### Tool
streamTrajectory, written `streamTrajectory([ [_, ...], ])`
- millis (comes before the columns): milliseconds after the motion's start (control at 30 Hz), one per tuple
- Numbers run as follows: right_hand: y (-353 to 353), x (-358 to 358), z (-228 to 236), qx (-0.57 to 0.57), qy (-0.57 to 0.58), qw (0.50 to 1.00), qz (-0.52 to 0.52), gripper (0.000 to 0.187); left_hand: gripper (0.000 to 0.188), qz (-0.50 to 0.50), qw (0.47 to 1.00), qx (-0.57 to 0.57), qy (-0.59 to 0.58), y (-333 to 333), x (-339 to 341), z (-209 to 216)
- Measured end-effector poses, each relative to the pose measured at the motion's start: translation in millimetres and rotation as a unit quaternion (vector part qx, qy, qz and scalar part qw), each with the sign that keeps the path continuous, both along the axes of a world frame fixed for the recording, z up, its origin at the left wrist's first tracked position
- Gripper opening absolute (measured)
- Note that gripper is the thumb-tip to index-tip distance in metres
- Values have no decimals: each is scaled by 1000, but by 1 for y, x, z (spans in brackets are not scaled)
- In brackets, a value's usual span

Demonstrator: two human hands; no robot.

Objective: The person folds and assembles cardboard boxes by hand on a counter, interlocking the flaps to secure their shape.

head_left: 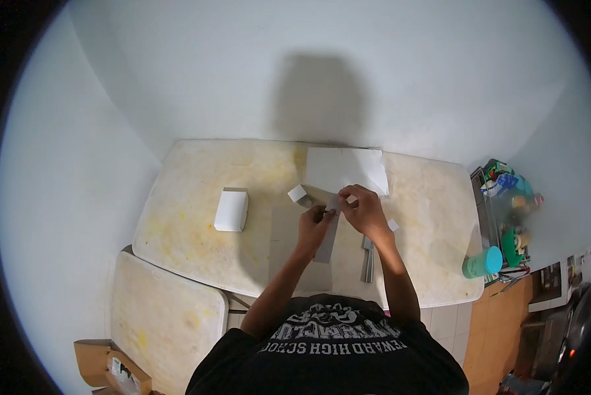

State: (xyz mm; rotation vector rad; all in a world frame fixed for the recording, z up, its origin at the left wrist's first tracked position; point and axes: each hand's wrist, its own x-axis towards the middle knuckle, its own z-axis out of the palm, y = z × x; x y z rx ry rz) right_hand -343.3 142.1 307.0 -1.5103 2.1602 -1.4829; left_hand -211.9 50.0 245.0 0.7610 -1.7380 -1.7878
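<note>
Over the middle of the table, my two hands meet at a small pale piece of card or paper [333, 203]. My left hand [313, 228] is closed, its thumb and fingers pinching the piece from the lower left. From the upper right, my right hand [362, 212] has its fingertips pinched at the same piece. Beneath them lies a narrow grey strip [325, 247], and under that a wider grey sheet [286, 253]. A small white folded piece [298, 193] stands just beyond my left hand. Near my right forearm lies a grey, long-handled tool [368, 264], its kind unclear.
A white sheet [345, 168] lies at the table's [177, 217] far edge. A white box [231, 212] stands to the left. A teal-lidded container [485, 263] is at the right edge, near a loaded rack [489, 210]. An open cardboard box [91, 362] sits lower left.
</note>
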Motion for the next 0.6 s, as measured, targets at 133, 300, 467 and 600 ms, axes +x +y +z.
streamTrajectory([
  [133, 2, 3, -9, 27, -34, 999, -1, 12, 33, 27, 994, 97, 40, 8, 1, -7],
  [300, 6, 7, -22, 40, -37, 998, 9, 11, 33, 30, 992, 124, 15, 10, 6, -13],
  [467, 9, 0, -24, 65, -5, 997, 37, 10, 33, 41, 995, 94, -12, 14, 6, -5],
  [600, 7, -1, -7, 105, 97, 989, 31, 11, 34, 32, 997, 64, -7, 6, 5, -10],
])
